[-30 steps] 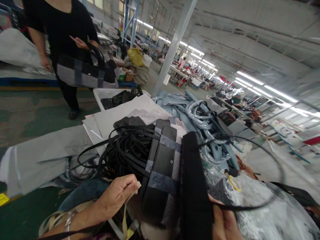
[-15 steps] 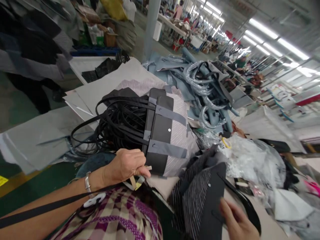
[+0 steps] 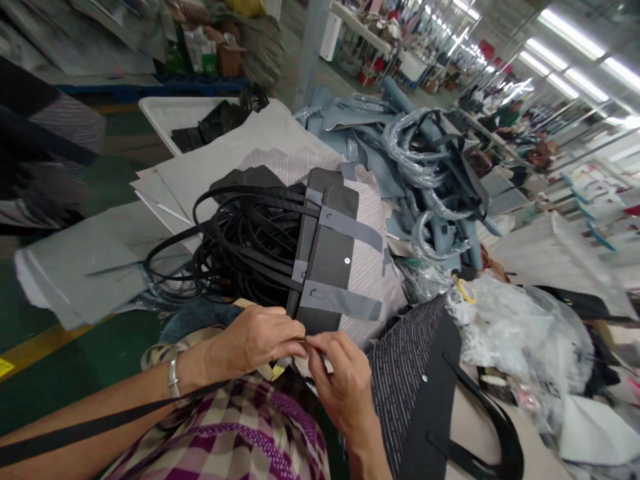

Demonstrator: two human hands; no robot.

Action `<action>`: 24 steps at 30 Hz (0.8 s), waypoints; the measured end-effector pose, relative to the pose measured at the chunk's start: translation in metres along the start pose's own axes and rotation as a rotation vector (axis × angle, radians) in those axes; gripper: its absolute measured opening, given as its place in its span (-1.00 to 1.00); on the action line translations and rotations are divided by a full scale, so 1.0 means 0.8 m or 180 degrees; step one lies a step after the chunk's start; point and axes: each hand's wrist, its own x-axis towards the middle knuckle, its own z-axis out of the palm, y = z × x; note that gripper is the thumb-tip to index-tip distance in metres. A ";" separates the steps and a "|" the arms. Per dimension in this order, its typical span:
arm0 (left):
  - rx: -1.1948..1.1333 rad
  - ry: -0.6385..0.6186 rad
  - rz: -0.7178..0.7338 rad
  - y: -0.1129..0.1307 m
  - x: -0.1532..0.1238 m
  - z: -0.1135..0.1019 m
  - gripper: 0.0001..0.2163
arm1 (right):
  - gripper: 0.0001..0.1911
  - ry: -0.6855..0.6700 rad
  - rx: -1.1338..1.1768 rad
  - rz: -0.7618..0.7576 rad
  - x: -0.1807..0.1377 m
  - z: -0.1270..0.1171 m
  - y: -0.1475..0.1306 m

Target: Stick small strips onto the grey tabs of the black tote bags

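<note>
My left hand (image 3: 263, 339) and my right hand (image 3: 343, 377) meet fingertip to fingertip above my lap. Both are closed in a pinch. A sliver of a thin tan strip (image 3: 303, 339) shows at the left fingertips; what the right fingers pinch is mostly hidden by them. Just beyond the hands lies a stack of grey and dark bags (image 3: 327, 267) with bundled black straps (image 3: 245, 247). Close to my right hand, a dark striped bag (image 3: 415, 367) with a black handle (image 3: 507, 427) rests on the table.
Blue-grey bags with plastic-wrapped handles (image 3: 415, 160) are piled at the back. Clear plastic wrapping (image 3: 520, 333) and a yellow ring (image 3: 466, 291) lie at the right. A white bin (image 3: 155, 120) holds black pieces. A person's dark clothing (image 3: 45, 133) shows at far left.
My right hand has left the striped bag and moved left to meet my left hand. The striped bag now lies with its handle in fuller view. The person at left has moved further left.
</note>
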 end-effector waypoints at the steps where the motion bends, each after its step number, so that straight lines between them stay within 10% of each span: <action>1: -0.0072 -0.0034 -0.0077 -0.003 -0.001 0.001 -0.60 | -0.87 0.0020 -0.0016 -0.0018 0.004 0.002 0.003; 7: -0.0278 0.0169 -0.0499 -0.014 0.005 0.015 -0.65 | -0.87 0.0305 0.0172 0.0105 0.031 0.026 0.020; 15: -0.0911 0.0508 -0.1290 -0.023 0.015 0.025 -0.78 | -0.60 0.0994 0.1661 0.2573 0.084 0.028 0.153; 24: -0.1391 0.0218 -0.2300 -0.040 0.001 0.016 -0.72 | -0.58 0.0561 0.1277 0.2709 0.132 0.032 0.213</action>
